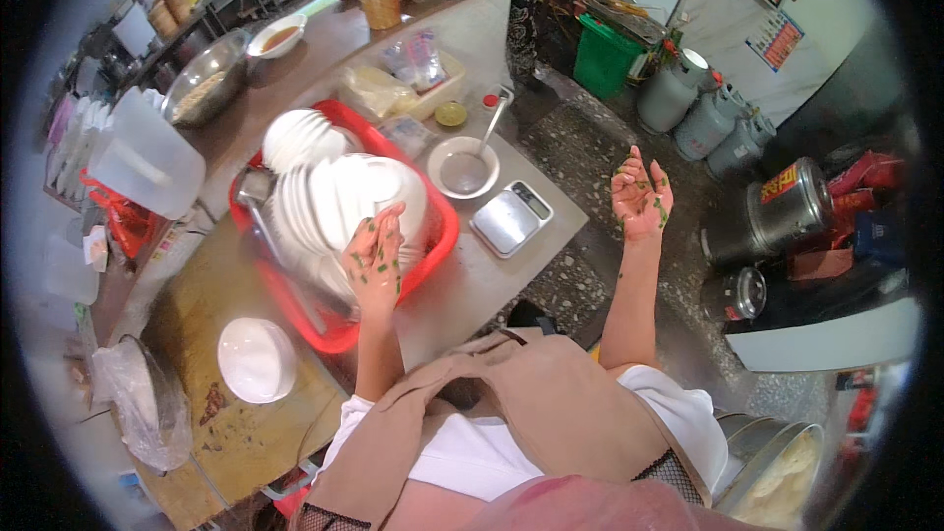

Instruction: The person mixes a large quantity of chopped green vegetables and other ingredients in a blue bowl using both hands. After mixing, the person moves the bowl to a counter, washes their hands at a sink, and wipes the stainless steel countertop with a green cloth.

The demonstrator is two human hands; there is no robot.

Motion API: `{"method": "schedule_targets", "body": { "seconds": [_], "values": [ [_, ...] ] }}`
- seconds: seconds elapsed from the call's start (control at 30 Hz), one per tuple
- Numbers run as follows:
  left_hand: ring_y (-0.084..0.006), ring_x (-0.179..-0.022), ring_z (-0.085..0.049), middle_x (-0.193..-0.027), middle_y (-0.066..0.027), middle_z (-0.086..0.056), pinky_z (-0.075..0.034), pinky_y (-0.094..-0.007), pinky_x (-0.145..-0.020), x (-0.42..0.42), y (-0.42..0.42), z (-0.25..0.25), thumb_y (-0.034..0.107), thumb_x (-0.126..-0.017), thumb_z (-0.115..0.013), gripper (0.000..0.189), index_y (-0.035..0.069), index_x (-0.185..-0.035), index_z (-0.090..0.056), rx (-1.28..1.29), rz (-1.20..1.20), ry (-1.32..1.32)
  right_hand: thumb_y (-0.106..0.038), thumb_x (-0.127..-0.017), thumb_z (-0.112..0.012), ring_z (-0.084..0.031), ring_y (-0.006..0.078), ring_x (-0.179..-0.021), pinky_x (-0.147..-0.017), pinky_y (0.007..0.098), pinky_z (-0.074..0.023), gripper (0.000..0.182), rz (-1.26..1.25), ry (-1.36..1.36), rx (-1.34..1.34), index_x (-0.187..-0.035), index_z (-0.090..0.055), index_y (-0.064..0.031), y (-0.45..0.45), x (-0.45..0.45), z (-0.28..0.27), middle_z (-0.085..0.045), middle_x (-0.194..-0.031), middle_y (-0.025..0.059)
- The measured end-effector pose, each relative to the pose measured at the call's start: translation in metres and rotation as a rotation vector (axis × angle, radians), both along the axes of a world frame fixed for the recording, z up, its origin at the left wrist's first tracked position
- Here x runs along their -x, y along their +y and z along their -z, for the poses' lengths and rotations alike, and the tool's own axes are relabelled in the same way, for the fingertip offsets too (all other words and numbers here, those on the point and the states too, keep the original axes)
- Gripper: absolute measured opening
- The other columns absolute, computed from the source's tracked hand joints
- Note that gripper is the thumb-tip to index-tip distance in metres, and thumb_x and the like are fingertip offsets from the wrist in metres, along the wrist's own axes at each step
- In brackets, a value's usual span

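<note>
My left hand (375,258) is raised in front of a red plastic basin (435,243), its fingers loosely extended and nothing visible in it. Stacked white plates (361,192) and white bowls (299,140) fill the basin. My right hand (641,199) is held out over the floor to the right, palm up, fingers partly curled and apart, with nothing gripped. Small chopped green leaf pieces stick to both hands. Between the hands, on the table, sit a digital kitchen scale (511,225) and a white bowl (463,169) with a ladle (495,122) standing in it.
White bowls (257,360) stand on a worn wooden board (177,310) at the left. Behind the basin are a plastic bin (442,92) with bags and a steel bowl (206,81). Gas cylinders (671,88) and a green bin (606,55) stand on the floor.
</note>
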State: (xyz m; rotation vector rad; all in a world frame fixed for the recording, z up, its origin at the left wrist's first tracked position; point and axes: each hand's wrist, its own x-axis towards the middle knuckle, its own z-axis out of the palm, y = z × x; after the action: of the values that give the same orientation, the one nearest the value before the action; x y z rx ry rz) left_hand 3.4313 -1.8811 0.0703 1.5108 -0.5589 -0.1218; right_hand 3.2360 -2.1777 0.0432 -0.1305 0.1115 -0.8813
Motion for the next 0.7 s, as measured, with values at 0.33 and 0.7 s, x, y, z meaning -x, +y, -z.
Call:
{"method": "schedule_targets", "body": {
  "seconds": [0.33, 0.7],
  "values": [
    [-0.0068, -0.067, -0.048, -0.08, -0.0024, -0.059, -0.037, -0.0182, -0.06, 0.034, -0.218, 0.013, 0.009, -0.084, -0.054, 0.018, -0.001, -0.097, -0.062, 0.16, 0.032, 0.016, -0.017, -0.082, -0.049, -0.051, 0.018, -0.068, -0.062, 0.0286, -0.0437, 0.032, -0.273, -0.088, 0.057, -0.102, -0.05, 0.0076, -0.174, 0.014, 0.006, -0.054, -0.08, 0.011],
    [-0.0054, -0.062, -0.045, -0.069, 0.0001, -0.053, -0.035, -0.0184, -0.056, 0.037, -0.52, 0.029, 0.014, -0.085, -0.054, 0.019, -0.001, -0.093, -0.064, 0.234, -0.054, 0.055, -0.015, -0.084, -0.045, -0.051, 0.0197, -0.066, -0.06, 0.0307, -0.0461, 0.029, -0.556, 0.287, -0.286, -0.101, -0.053, 0.0072, -0.281, 0.019, 0.067, -0.055, -0.075, 0.0098]
  ]
}}
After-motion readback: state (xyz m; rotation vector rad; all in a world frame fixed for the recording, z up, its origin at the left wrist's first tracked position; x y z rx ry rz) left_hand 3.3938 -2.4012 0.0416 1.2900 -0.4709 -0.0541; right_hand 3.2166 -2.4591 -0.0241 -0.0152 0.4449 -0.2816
